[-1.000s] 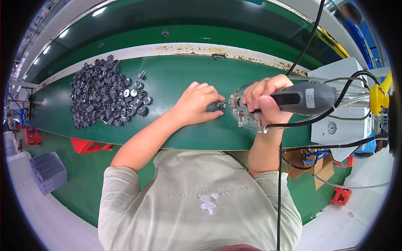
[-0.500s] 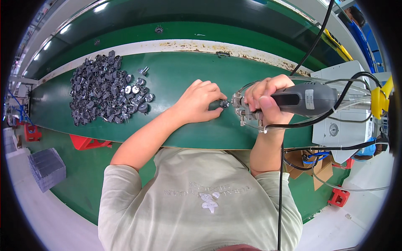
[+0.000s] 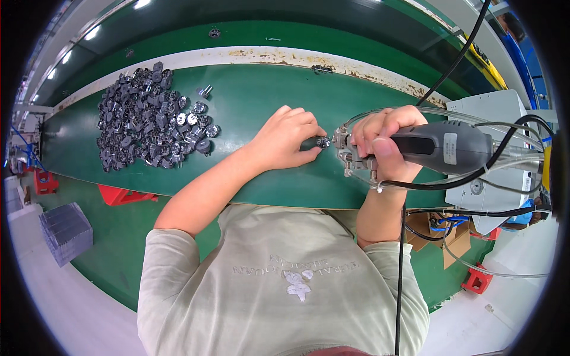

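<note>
Fingers [image 3: 314,131] of your left hand [image 3: 288,141] are pinching a small round component [image 3: 322,142] between index and thumb, over the green worktop [image 3: 243,89], presumably steadying it with its end left free. Your right hand [image 3: 389,139] is wrapping round the front of a grey corded power tool [image 3: 439,142], probably aiming its metal nose [image 3: 348,149] at that end; whether they are touching is not showing clearly. The component is showing a shiny metallic end toward the tool, your fingers are partly hiding its dark body, and similar pieces are lying in a pile [image 3: 142,121] at left.

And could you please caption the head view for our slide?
Left hand pinches a small dark part; right hand grips a grey tool.
</note>
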Motion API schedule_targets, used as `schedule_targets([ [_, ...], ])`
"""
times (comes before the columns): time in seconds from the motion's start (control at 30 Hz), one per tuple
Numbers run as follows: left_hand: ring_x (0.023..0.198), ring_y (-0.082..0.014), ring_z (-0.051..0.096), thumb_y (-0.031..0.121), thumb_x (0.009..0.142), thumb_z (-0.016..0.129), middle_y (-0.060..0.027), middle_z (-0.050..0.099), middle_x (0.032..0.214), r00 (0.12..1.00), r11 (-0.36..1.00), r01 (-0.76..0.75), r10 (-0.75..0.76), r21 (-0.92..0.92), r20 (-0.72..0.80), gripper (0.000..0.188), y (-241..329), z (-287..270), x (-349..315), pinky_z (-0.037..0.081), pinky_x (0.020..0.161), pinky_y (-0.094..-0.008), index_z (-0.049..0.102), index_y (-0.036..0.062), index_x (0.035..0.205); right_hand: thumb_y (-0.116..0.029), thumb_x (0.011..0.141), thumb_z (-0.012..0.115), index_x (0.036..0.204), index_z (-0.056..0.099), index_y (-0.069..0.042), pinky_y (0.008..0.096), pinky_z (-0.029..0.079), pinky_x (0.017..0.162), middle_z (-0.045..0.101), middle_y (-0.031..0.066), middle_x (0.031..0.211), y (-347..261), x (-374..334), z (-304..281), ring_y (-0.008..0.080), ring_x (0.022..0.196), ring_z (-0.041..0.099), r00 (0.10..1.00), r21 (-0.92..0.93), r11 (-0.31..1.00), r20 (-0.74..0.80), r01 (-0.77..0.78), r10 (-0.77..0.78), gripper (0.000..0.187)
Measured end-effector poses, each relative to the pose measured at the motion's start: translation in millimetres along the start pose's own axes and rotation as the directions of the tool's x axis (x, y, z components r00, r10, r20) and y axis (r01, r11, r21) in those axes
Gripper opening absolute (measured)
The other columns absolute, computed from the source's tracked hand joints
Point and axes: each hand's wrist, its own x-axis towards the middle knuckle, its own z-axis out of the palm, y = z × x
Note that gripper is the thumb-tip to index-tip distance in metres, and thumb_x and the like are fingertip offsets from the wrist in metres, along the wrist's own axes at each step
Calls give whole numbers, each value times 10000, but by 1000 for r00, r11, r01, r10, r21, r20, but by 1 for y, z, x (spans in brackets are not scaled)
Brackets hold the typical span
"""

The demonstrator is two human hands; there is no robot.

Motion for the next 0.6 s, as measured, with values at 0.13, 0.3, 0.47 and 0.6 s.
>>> schedule_targets([
  [0.13,877,-234,597,194,744,783,-25,625,890,1000,1000,3,-3,-9,1,261,0,0,1,416,785,-366,733,109,986,-42,832,747,901,510,-57,329,501,554,598,82,673,-6,4,1,149,555,561,1000,-34,999,8,-26,27,247],
  [0.3,872,-231,598,190,743,783,-21,626,885,1000,1000,-9,9,-16,-18,254,0,0,1,414,781,-366,734,110,980,-120,872,733,897,505,-69,373,507,550,564,76,647,-6,4,1,164,516,532,1000,-69,997,7,-25,26,234],
  [0.47,868,-224,598,190,746,784,-15,623,879,1000,1000,-6,5,-14,-14,253,-2,2,0,413,780,-366,733,115,982,-122,875,729,906,504,-68,370,502,553,559,75,657,-6,5,4,165,522,530,999,-32,999,13,-36,37,233],
  [0.6,868,-221,596,194,750,785,-12,619,871,1000,1000,-7,7,-12,-7,252,-1,2,1,410,780,-366,733,120,984,110,778,732,912,521,-25,257,490,568,638,92,723,0,3,2,131,626,607,1000,73,997,4,-2,2,284],
])
